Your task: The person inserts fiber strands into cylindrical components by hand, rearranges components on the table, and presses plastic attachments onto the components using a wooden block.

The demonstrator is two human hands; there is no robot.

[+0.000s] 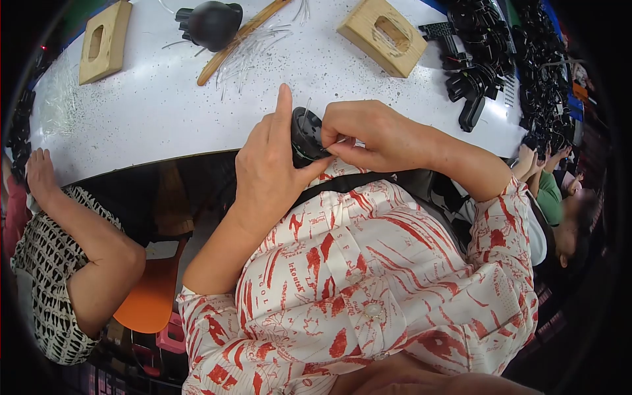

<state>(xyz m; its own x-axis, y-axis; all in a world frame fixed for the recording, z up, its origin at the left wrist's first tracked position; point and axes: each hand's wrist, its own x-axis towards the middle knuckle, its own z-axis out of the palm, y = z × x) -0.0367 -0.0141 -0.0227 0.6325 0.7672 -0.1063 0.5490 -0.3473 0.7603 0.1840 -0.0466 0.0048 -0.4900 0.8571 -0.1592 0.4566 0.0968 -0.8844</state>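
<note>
Left hand (266, 155) grips round black part (304, 136) by near edge of table (164, 128), index finger extended. Right hand (361, 131) pinching at rim, pinched bit unclear. Beyond: clear clippings (253, 58), wooden stick (238, 43).

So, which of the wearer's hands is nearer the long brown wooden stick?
Left. The left hand is below and right of the stick; the right hand is farther right. Neither touches it.

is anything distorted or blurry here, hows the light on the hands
Head view: wide-angle distortion, white table edge bowed, corners black; head view: left hand and right hand clearly lit, fairly sharp; head view: black part up top looks soft.
</note>
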